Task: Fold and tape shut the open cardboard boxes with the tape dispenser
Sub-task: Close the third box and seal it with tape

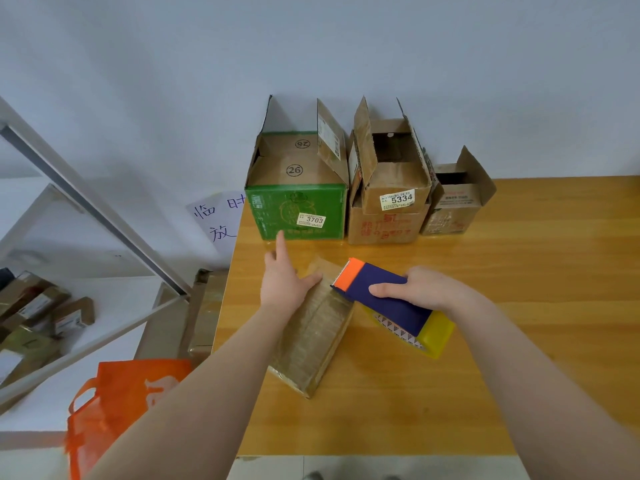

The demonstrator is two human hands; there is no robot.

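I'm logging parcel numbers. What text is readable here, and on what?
"3703": white sticker on the green box.
"5334": barcode sticker on the middle brown box.
"26", circled, twice: green box's inner flaps.
"临时", "放": handwritten paper sheet.
Small right box label, other red print: too blurred.

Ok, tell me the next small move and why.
Probably tip the tape dispenser in the right hand to make the cut: its orange end sits at the small box, which already looks taped, and the left hand presses it steady.
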